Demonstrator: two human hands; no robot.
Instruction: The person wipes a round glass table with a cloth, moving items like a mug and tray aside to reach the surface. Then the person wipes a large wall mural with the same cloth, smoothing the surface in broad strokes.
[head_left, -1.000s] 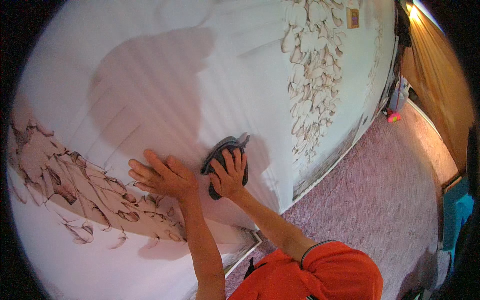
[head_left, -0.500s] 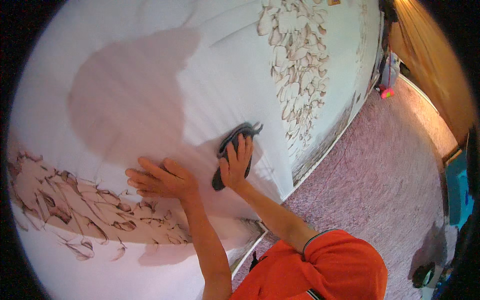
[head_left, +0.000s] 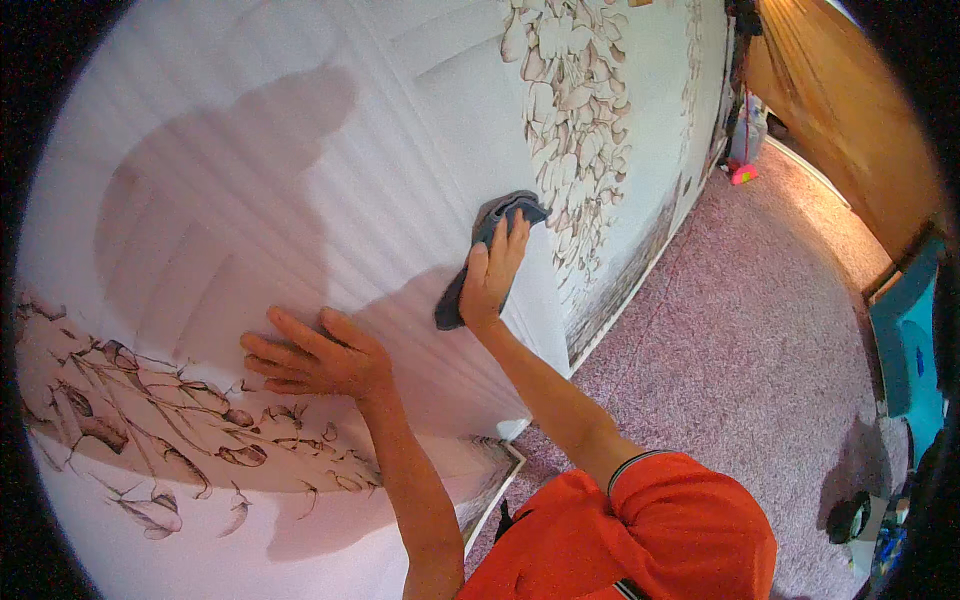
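Observation:
My right hand point(head_left: 497, 268) presses a folded dark grey cloth point(head_left: 453, 307) against a white wall covering point(head_left: 410, 190), near a vertical edge or corner. Its fingers lie over the cloth, which sticks out above and below them. My left hand point(head_left: 325, 355) is spread on the same covering, lower and to the left, holding nothing. Fine slanting creases run across the white surface between and above the hands. Brown printed leaves point(head_left: 210, 410) show below my left hand, and a taller leaf band point(head_left: 575, 130) rises beyond the cloth.
A pinkish-purple carpet point(head_left: 720, 340) meets the wall along a pale baseboard point(head_left: 632, 288). At the right are a blue container point(head_left: 915, 350) and a tan hanging sheet or panel point(head_left: 850, 110). A bright pink object point(head_left: 743, 174) lies by the far wall end. My shadow falls on the covering.
My right hand and the cloth have slid up and slightly right along the wall covering. The left hand stays almost where it was. The view has shifted a little, and creases show more clearly.

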